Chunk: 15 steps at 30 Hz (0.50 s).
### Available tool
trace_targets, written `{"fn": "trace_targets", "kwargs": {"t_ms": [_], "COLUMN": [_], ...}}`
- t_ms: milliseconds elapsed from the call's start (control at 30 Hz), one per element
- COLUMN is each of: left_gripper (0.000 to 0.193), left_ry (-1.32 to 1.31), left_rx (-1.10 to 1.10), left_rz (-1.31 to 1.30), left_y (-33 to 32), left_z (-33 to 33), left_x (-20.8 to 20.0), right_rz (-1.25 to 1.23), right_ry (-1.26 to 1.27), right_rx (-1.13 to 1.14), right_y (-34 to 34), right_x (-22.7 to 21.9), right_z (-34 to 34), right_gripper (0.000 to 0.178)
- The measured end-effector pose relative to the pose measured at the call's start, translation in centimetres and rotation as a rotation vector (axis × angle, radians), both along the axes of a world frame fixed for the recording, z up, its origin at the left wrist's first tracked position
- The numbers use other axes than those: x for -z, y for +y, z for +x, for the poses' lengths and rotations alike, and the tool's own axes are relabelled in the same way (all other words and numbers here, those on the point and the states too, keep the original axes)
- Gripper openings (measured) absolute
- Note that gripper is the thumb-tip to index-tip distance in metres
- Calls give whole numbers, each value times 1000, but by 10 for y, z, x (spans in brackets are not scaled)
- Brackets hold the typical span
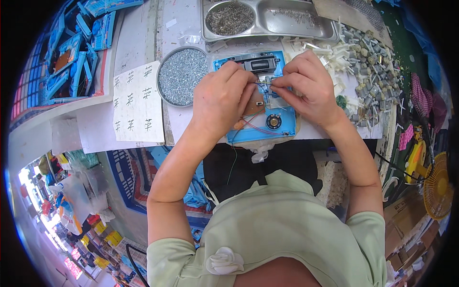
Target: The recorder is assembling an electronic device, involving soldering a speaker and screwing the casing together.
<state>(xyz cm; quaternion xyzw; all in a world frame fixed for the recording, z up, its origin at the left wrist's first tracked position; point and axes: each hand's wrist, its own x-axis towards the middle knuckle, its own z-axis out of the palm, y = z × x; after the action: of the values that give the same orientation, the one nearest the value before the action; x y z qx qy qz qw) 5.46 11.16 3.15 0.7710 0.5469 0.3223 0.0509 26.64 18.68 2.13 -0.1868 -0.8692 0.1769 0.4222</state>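
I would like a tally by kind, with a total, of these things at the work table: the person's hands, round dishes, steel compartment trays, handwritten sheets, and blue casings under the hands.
Hands: 2 (left hand, right hand)
Round dish: 1
Steel compartment tray: 1
Handwritten sheet: 1
Blue casing under the hands: 1
Total: 6
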Motion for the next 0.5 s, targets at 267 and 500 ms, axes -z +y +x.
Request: {"fn": "trace_targets", "kwargs": {"t_ms": [267, 500], "left_gripper": [12, 16], "left_ry": [-253, -200], "left_rx": [-11, 38], "left_rz": [-95, 106], "left_y": [3, 2], "left_z": [-3, 11], "left_x": [-7, -7], "right_rz": [23, -45], "right_ry": [-20, -72], "right_rx": [92, 96], "right_y": [-2, -12], "right_x": [0, -6], "right_z": [8, 7], "right_gripper": [23, 19]}}
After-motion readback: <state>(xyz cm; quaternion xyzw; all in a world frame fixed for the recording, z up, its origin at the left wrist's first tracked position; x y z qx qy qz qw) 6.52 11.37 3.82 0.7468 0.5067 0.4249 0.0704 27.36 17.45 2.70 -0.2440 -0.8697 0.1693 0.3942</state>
